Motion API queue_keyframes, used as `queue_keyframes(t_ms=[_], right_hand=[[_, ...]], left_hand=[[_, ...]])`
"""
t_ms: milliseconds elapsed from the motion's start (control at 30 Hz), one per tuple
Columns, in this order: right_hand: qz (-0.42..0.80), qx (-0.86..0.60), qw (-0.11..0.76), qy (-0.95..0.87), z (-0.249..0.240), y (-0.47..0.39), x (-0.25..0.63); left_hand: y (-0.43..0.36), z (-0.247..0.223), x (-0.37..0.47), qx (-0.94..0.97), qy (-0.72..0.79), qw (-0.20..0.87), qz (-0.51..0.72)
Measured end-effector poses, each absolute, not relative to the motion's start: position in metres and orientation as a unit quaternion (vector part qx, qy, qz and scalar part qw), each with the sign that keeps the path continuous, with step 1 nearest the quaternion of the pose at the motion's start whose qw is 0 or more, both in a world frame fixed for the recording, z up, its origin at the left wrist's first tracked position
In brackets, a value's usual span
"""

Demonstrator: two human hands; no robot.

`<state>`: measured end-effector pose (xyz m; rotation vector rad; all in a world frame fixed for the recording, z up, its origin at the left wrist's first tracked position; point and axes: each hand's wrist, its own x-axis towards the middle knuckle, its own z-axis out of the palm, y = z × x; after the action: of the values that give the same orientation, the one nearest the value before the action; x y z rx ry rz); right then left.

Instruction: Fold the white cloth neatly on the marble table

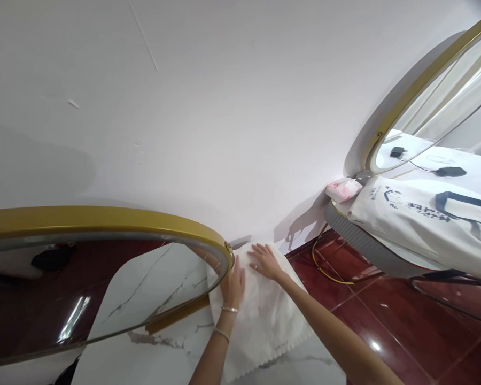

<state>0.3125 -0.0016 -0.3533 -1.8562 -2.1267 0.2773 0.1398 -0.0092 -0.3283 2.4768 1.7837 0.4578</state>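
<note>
A white cloth (pixel 260 321) with a zigzag edge lies over the end of a marble-patterned table (pixel 152 353), against the wall. My left hand (pixel 233 284) rests on the cloth beside the end of a gold-framed mirror (pixel 172 223), fingers stretched out; part of it is close to the frame. Farther right, my right hand (pixel 266 262) lies flat on the cloth's far part with its fingers spread, a ring on one finger. Neither hand grips anything that I can see. Two bracelets circle my left wrist.
To the right stands another table (pixel 369 240) with a pink tissue pack (pixel 343 190), a white printed bag (pixel 417 208) and a second gold-framed mirror (pixel 409 91). A yellow cable (pixel 324 274) hangs by the dark red tiled floor (pixel 401 321). The wall (pixel 224 107) rises behind.
</note>
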Motion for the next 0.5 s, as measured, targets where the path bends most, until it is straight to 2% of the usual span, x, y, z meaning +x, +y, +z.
queue_keyframes(t_ms=[167,300,400,500], right_hand=[[0.080,-0.644,0.157,-0.744,-0.358,-0.082,0.331],[-0.003,-0.630,0.192,-0.753,-0.367,-0.152,0.328],[-0.012,-0.643,0.211,-0.736,-0.362,-0.138,0.316],[0.012,-0.671,0.171,-0.721,-0.356,-0.083,0.302]], left_hand=[[-0.116,-0.348,0.127,0.822,0.552,0.000,0.145],[-0.175,-0.359,0.102,0.812,0.562,-0.010,0.157],[-0.157,-0.352,0.102,0.817,0.553,0.006,0.161],[-0.101,-0.344,0.116,0.802,0.572,-0.012,0.173]])
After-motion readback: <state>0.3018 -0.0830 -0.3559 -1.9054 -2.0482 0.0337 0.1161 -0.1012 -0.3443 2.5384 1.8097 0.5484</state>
